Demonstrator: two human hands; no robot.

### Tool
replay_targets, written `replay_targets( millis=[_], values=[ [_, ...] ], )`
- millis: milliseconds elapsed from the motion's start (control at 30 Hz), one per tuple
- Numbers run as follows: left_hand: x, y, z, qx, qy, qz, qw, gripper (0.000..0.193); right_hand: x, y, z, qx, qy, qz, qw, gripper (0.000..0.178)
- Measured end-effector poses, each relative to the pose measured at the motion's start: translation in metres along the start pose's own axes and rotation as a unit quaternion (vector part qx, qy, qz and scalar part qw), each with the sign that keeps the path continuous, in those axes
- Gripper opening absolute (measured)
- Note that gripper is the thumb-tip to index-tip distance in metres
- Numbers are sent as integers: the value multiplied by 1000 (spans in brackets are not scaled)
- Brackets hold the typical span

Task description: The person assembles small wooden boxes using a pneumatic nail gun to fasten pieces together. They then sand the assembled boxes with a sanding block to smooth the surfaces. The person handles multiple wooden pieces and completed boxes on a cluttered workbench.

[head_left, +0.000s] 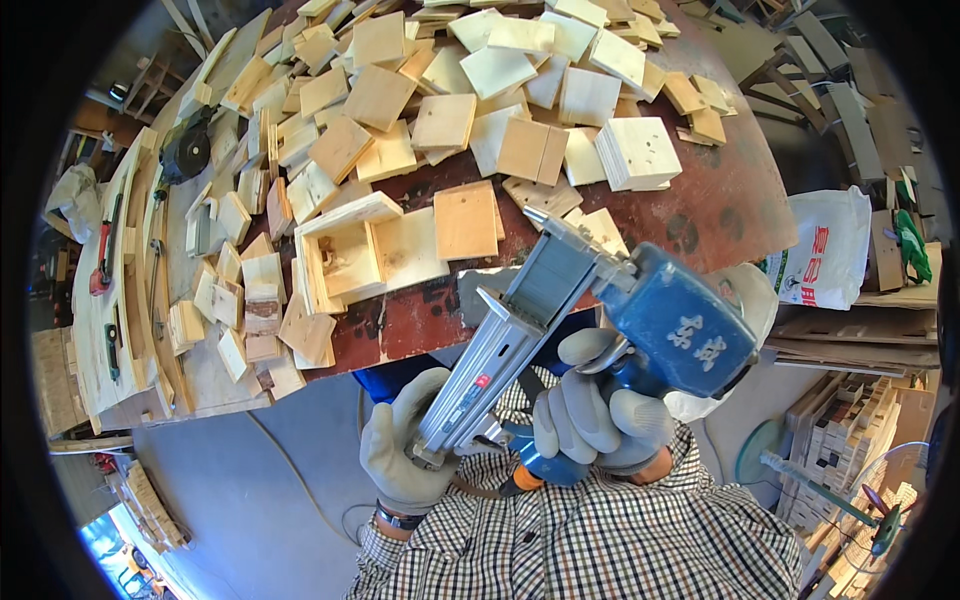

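Observation:
A blue nail gun (pixel 685 325) with a long silver magazine (pixel 490 365) is held in front of my checked shirt, nose tilted up toward the table. My right hand (pixel 600 420), in a grey glove, is closed around its handle below the blue head. The gloved left hand (pixel 405 450) wraps the lower end of the magazine. On the table edge beyond the tool sits a small wooden box frame (pixel 345 255) with a divider inside. A square wooden block (pixel 466 220) lies just right of it.
Many loose wooden squares (pixel 380 95) are heaped over the red-brown tabletop (pixel 735 205). At the left lie a red-handled tool (pixel 101 260), a green-handled tool (pixel 111 350) and a black tape measure (pixel 187 150). A white sack (pixel 825 245) stands at the right, above stacked boards (pixel 850 335).

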State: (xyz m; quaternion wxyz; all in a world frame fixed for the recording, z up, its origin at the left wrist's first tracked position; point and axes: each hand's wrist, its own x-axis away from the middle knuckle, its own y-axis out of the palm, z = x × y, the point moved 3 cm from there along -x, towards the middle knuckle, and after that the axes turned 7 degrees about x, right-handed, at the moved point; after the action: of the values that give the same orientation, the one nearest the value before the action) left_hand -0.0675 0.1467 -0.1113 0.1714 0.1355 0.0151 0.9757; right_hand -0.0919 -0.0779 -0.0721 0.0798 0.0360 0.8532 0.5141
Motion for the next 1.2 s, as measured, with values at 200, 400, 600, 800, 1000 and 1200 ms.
replay_targets(
  millis=[200, 400, 600, 800, 1000, 1200],
  values=[
    [-10, 8, 4, 278, -72, 14, 958, 84, -2, 0, -4, -3, 23, 3, 1000, 61],
    [-44, 37, 25, 378, -8, 122, 918, 71, -17, 1, 6, 44, 60, -29, 997, 59],
    [-45, 42, 17, 264, 21, 192, 945, 70, -19, -4, -3, 48, 61, -42, 996, 63],
    [-49, 39, 42, 389, -53, -85, 916, 91, -24, -5, 1, 26, 77, -37, 996, 31],
    [-71, 45, 60, 371, -40, -162, 913, 95, -33, -24, 2, -3, 124, 68, 990, 45],
    [-76, 39, 63, 338, -70, -176, 922, 102, -35, -6, -5, 12, 119, 105, 987, 43]
  ],
)
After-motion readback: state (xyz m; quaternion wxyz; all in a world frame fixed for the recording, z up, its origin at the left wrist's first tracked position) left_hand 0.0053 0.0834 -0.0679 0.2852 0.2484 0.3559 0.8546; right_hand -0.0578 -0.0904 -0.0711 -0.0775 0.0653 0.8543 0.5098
